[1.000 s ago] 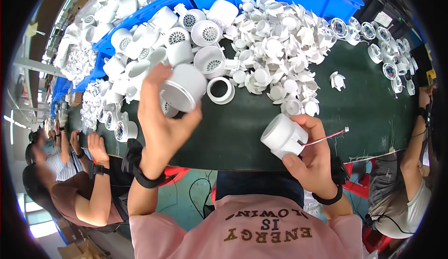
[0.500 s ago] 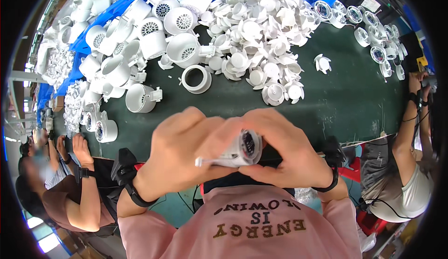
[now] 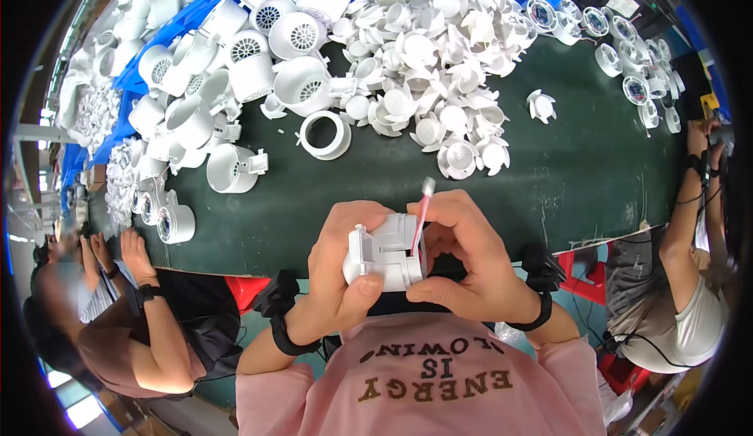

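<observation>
The left hand (image 3: 332,269) and right hand (image 3: 488,280) have their fingers (image 3: 455,210) clamped on a smooth white cylindrical housing (image 3: 384,262) with a thin cable (image 3: 420,224); curved-blade impellers (image 3: 439,51) lie heaped on the surface (image 3: 596,169).

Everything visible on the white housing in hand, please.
The white housing is roughly cylindrical, smooth and plastic-looking, with a raised bracket-like part at its left end. A red-and-white wire lead rises from its right part to a pale connector. It lies sideways between the left hand and right hand, by the green table's near edge. Its interior is hidden.
</observation>
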`<control>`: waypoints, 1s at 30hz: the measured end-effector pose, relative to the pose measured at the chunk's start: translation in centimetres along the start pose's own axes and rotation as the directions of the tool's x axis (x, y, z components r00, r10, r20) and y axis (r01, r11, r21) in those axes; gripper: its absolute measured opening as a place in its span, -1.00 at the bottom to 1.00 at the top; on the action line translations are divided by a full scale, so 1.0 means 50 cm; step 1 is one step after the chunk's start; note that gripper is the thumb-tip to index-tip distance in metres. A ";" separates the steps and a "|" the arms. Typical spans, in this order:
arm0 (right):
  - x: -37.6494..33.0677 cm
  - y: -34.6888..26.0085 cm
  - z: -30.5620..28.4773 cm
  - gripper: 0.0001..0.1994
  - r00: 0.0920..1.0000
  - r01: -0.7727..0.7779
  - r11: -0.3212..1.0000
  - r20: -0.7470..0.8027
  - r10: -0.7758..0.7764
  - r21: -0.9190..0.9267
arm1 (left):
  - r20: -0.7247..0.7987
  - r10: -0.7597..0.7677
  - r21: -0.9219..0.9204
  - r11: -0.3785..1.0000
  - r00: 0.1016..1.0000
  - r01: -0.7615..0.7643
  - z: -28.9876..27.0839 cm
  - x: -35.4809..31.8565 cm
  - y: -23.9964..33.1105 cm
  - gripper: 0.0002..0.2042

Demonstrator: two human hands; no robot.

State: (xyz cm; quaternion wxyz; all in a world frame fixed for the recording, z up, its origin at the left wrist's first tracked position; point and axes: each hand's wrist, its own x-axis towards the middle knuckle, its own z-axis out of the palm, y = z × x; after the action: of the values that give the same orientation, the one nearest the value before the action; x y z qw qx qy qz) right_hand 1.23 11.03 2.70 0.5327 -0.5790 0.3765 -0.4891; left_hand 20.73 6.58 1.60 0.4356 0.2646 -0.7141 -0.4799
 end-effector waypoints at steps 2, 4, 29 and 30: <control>-0.001 -0.002 0.002 -0.30 0.999 -0.030 1.000 0.013 0.029 0.007 | 0.011 0.070 0.049 0.996 0.998 -0.070 -0.002 0.004 -0.008 -0.51; -0.001 0.002 0.004 -0.30 1.000 -0.014 1.000 0.014 0.014 -0.006 | 0.029 0.147 0.090 0.985 0.989 -0.149 -0.005 0.009 -0.006 -0.52; -0.044 0.031 -0.663 -0.48 0.689 -0.622 -0.130 -0.460 -0.561 -0.772 | -0.702 -0.550 -0.161 0.742 0.454 0.651 -0.413 -0.187 -0.065 -0.51; -0.035 0.042 -0.675 -0.51 0.674 -0.632 -0.121 -0.465 -0.574 -0.766 | -0.717 -0.543 -0.159 0.739 0.438 0.655 -0.404 -0.184 -0.044 -0.51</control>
State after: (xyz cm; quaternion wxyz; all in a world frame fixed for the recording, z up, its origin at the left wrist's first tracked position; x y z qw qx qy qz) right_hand -31.67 4.02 -1.19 -0.2911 -0.4960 0.7946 -0.1945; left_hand 42.73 3.84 -0.58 0.4606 0.6968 -0.3722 -0.4047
